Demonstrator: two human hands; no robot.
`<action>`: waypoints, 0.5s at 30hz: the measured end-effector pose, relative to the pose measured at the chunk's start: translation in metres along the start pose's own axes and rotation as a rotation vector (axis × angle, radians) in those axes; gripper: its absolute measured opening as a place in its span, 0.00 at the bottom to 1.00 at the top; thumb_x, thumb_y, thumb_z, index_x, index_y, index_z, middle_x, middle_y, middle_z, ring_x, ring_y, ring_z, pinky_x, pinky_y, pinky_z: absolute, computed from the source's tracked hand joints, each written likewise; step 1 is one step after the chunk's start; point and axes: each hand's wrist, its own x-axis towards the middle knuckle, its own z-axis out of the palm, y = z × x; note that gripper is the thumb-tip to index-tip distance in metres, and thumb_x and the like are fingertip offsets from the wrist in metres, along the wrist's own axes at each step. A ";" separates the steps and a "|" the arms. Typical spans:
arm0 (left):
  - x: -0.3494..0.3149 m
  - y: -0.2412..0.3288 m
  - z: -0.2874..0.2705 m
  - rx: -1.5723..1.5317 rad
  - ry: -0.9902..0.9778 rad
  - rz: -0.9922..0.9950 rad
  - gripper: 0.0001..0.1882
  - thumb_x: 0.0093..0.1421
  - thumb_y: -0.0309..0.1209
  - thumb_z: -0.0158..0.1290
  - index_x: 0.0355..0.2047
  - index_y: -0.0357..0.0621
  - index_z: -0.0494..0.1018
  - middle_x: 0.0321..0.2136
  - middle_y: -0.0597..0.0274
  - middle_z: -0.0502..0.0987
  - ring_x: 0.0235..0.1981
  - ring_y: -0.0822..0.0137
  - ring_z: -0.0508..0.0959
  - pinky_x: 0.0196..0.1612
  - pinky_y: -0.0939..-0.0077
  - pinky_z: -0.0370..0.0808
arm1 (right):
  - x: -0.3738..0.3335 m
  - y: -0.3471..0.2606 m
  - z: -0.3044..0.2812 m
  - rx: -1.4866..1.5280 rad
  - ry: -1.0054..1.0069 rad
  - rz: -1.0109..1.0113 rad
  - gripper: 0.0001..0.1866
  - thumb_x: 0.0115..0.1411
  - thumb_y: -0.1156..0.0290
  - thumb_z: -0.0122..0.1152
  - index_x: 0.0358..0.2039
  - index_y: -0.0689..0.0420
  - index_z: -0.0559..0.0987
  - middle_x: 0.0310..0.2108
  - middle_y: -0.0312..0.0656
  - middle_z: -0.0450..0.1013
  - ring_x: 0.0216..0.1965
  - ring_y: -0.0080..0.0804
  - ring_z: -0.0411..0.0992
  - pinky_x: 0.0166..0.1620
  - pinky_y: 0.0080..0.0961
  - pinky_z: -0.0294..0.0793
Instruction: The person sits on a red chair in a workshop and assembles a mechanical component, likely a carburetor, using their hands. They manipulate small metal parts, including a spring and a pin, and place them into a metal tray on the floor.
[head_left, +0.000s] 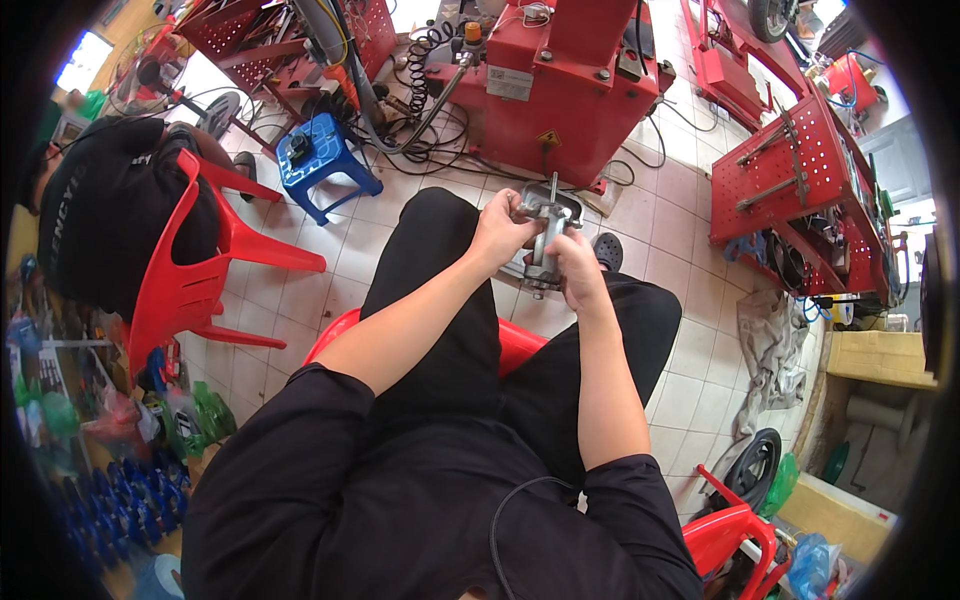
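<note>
I sit on a red plastic chair (pixel 515 345) in black clothes and hold a grey metal part (pixel 548 232) over my knees. It has a cylinder-like body and a thin rod sticking up from its top. My left hand (pixel 503 231) grips the upper left side of the part. My right hand (pixel 577 270) wraps around its lower right side. Both hands touch the metal part at once.
A large red machine (pixel 560 85) with coiled hoses stands ahead on the tiled floor. A blue stool (pixel 322 160) sits to its left. Another person sits in a red chair (pixel 205 265) at left. A red pegboard tool cart (pixel 800 185) and a grey rag (pixel 765 345) lie at right.
</note>
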 end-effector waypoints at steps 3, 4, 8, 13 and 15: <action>0.000 -0.002 0.002 0.004 -0.001 0.027 0.18 0.51 0.21 0.60 0.28 0.42 0.58 0.27 0.60 0.74 0.26 0.74 0.76 0.28 0.78 0.78 | -0.002 -0.004 -0.003 0.062 -0.016 0.002 0.20 0.48 0.73 0.47 0.45 0.64 0.68 0.36 0.46 0.73 0.31 0.33 0.75 0.35 0.29 0.77; -0.001 0.000 0.003 -0.023 -0.008 0.021 0.18 0.51 0.21 0.60 0.28 0.42 0.58 0.27 0.60 0.74 0.26 0.74 0.76 0.28 0.78 0.78 | -0.003 -0.004 -0.003 0.094 -0.020 0.009 0.20 0.49 0.73 0.47 0.44 0.63 0.68 0.35 0.45 0.73 0.31 0.33 0.75 0.34 0.30 0.77; 0.005 -0.009 0.000 0.040 0.009 0.055 0.14 0.50 0.21 0.55 0.29 0.44 0.58 0.27 0.63 0.71 0.26 0.75 0.74 0.28 0.77 0.74 | -0.004 -0.011 -0.005 0.195 -0.070 0.075 0.20 0.55 0.67 0.41 0.47 0.60 0.68 0.38 0.47 0.73 0.35 0.36 0.75 0.36 0.38 0.77; 0.004 -0.008 -0.003 -0.250 -0.068 -0.082 0.10 0.53 0.23 0.50 0.32 0.43 0.59 0.33 0.59 0.70 0.36 0.68 0.76 0.37 0.75 0.77 | -0.005 -0.017 -0.006 0.300 -0.148 0.068 0.20 0.56 0.66 0.42 0.47 0.62 0.68 0.37 0.46 0.73 0.34 0.35 0.75 0.35 0.36 0.78; 0.004 -0.006 -0.002 -0.314 -0.065 -0.142 0.10 0.54 0.23 0.49 0.32 0.43 0.59 0.34 0.58 0.71 0.36 0.68 0.76 0.38 0.74 0.77 | -0.002 -0.010 -0.015 0.165 -0.082 0.042 0.19 0.55 0.68 0.44 0.46 0.62 0.69 0.36 0.46 0.73 0.32 0.33 0.75 0.33 0.33 0.78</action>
